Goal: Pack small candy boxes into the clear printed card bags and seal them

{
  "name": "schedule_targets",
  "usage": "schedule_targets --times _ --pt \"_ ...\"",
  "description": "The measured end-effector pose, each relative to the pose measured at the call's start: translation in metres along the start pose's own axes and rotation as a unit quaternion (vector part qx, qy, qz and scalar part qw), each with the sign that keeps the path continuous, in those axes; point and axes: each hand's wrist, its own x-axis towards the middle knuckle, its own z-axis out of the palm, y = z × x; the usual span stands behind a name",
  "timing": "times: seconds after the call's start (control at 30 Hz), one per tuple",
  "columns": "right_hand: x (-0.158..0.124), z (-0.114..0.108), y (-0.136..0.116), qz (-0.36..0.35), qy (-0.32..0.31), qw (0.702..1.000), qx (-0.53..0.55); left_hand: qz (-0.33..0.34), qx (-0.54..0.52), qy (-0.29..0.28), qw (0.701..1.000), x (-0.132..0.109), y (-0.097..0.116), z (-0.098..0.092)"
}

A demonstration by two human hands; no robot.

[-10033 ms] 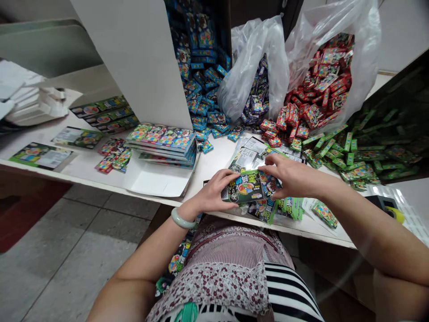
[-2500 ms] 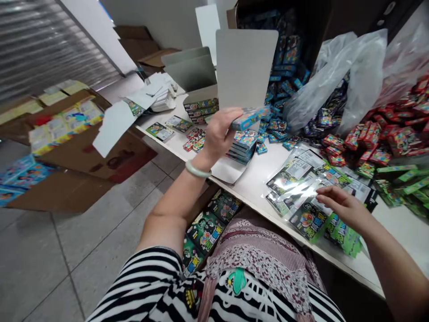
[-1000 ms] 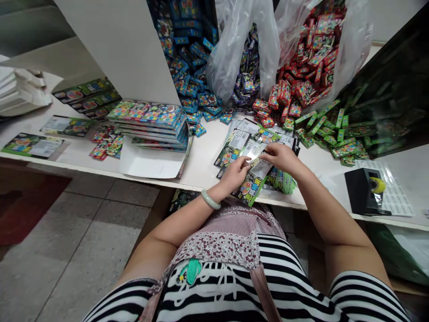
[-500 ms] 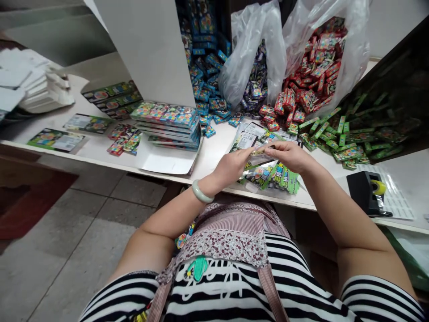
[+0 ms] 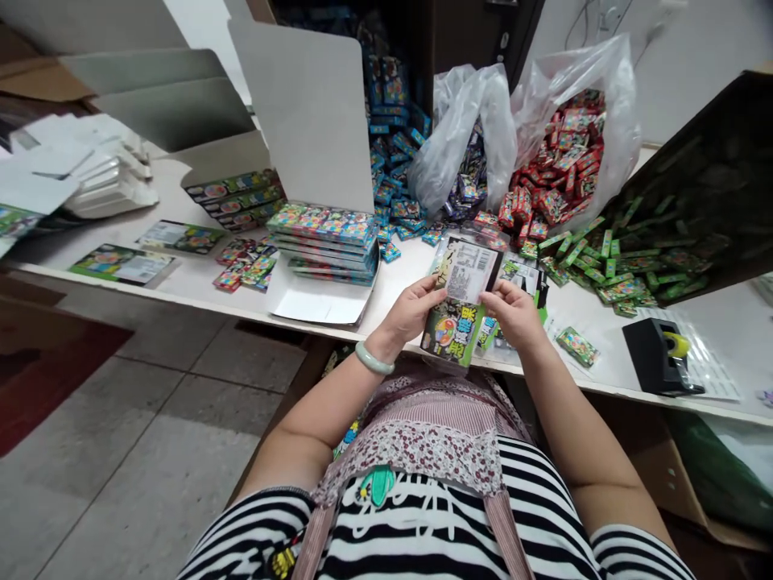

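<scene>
both left hand (image 5: 416, 308) and right hand (image 5: 513, 310) pinching printed flat pouch (image 5: 462, 302) mid-frame; probably light, floppy, slick; best gripped at edges.

The flat pack (image 5: 462, 302) held between the left hand (image 5: 414, 310) and the right hand (image 5: 513, 312) has a white label with lines of tiny print at its top. The print is too small to read. Lower down, the pack shows big bright signs beside a round picture, but they are too blurry to make out. No other words nearby can be read.
</scene>
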Motion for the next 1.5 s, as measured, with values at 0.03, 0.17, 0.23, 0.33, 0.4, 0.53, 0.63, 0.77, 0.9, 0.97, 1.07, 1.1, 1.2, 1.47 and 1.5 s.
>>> schedule_targets --times 0.03,0.17,0.23,0.33,0.4,0.53,0.63,0.77,0.9,0.97,1.07,1.1,1.2,1.47,1.5 --pt "0.0 -0.002 0.003 0.003 0.03 0.999 0.01 -0.016 0.007 -0.015 1.0 -0.003 -0.004 -0.001" --pt "-0.012 -0.003 0.013 0.025 0.022 0.999 -0.01 -0.036 0.039 -0.005 0.999 -0.021 -0.019 -0.006" --pt "-0.02 0.001 0.017 0.04 -0.039 0.998 -0.033 -0.043 0.013 0.016 0.999 -0.029 -0.024 -0.008" --pt "-0.028 0.004 0.02 0.05 -0.082 0.994 -0.042 -0.091 -0.023 -0.022 0.995 -0.031 -0.027 -0.014" --pt "-0.033 0.003 0.021 0.073 -0.126 0.988 -0.042 -0.067 -0.025 -0.005 0.997 -0.025 -0.026 -0.016" --pt "-0.042 -0.003 0.017 0.08 -0.122 0.989 -0.036 0.042 0.041 0.045 0.997 -0.009 -0.027 -0.009" --pt "-0.049 -0.008 0.012 0.009 0.026 0.997 -0.072 0.046 0.08 -0.015 0.996 -0.009 -0.03 0.001" --pt "-0.054 -0.012 0.014 -0.013 0.058 0.991 -0.119 0.019 0.08 -0.063 0.995 -0.016 -0.028 0.003" --pt "-0.06 -0.015 0.017 -0.008 0.018 0.994 -0.111 -0.022 0.078 -0.104 0.991 -0.02 -0.018 -0.003" --pt "-0.062 -0.017 0.013 -0.018 0.001 0.994 -0.108 -0.026 0.073 -0.111 0.991 -0.021 -0.013 -0.003" --pt "-0.066 -0.021 0.002 -0.023 -0.025 0.993 -0.113 -0.008 0.104 -0.102 0.989 -0.022 -0.006 0.003" --pt "-0.067 -0.022 -0.002 -0.024 -0.024 0.993 -0.115 0.012 0.126 -0.087 0.988 -0.023 -0.004 0.006" --pt "-0.073 -0.022 -0.012 -0.054 0.032 0.987 -0.15 0.104 0.205 -0.021 0.973 -0.024 0.001 0.016" --pt "-0.067 -0.022 -0.038 -0.092 0.058 0.98 -0.167 0.083 0.141 -0.028 0.986 -0.012 0.015 0.029" --pt "-0.066 -0.023 -0.04 -0.107 0.055 0.975 -0.186 0.073 0.124 -0.024 0.989 -0.011 0.015 0.029"
